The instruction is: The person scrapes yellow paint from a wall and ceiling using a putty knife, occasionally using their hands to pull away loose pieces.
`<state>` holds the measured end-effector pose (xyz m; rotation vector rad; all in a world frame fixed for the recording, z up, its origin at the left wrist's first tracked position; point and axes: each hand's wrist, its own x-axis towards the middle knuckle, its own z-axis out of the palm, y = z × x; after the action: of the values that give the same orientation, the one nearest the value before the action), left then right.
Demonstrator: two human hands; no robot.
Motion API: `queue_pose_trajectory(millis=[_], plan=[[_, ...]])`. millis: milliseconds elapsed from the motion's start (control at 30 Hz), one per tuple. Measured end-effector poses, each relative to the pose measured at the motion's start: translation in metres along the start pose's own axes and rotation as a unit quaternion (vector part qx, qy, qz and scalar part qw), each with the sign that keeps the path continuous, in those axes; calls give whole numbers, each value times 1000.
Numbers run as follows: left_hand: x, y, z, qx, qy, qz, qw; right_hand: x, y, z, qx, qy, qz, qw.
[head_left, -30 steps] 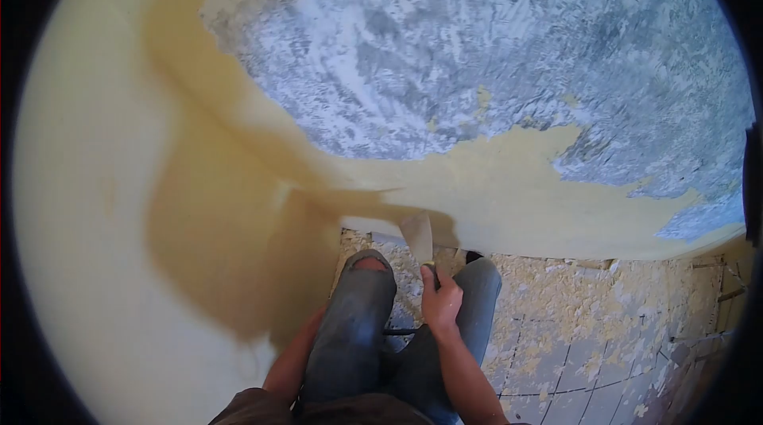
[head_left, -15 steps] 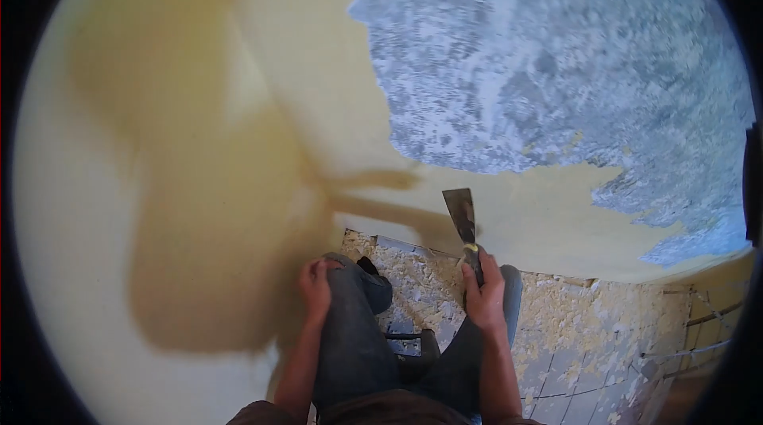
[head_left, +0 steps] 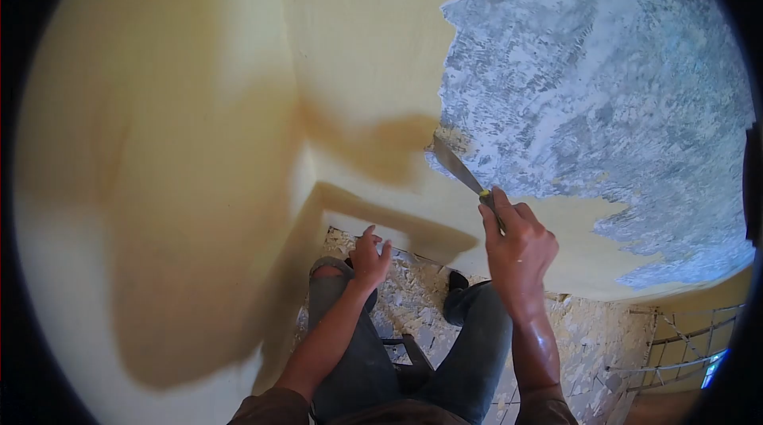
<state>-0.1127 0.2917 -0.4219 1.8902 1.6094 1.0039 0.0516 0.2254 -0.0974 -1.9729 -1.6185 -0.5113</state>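
My right hand (head_left: 520, 246) is wrapped round the handle of a scraper (head_left: 458, 164). The scraper's blade points up and left, its tip at the left edge of a bare grey-white patch (head_left: 540, 75) on the wall, where the yellow paint (head_left: 366, 59) ends. A small yellowish spot shows just beside the blade tip. My left hand (head_left: 370, 260) is held over the lower wall and floor edge, empty, with its fingers apart.
Paint flakes cover the tiled floor (head_left: 572, 337) around my legs. A dark stool or frame (head_left: 412, 357) is between my knees. Metal rods (head_left: 683, 337) stand at the lower right. Another yellow wall (head_left: 183, 147) meets this one at the left.
My right hand has risen from beside my knee and brought the blade to the patch's edge. My left hand has left my knee and moved right. The view has shifted left.
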Motion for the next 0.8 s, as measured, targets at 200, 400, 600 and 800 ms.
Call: queue_pose_trajectory(millis=[200,400,600,800], plan=[[2,3,3,-33,-35,-59,997,14,-3,-3,49,-1,12,999],[6,12,3,-18,-84,-109,990,15,-4,6,124,152,-92,976],[8,5,0,-62,-87,-123,987,18,3,-6,78,116,-90,986],[14,12,2,-85,-90,-146,982,28,-3,2,51,122,-121,984]])
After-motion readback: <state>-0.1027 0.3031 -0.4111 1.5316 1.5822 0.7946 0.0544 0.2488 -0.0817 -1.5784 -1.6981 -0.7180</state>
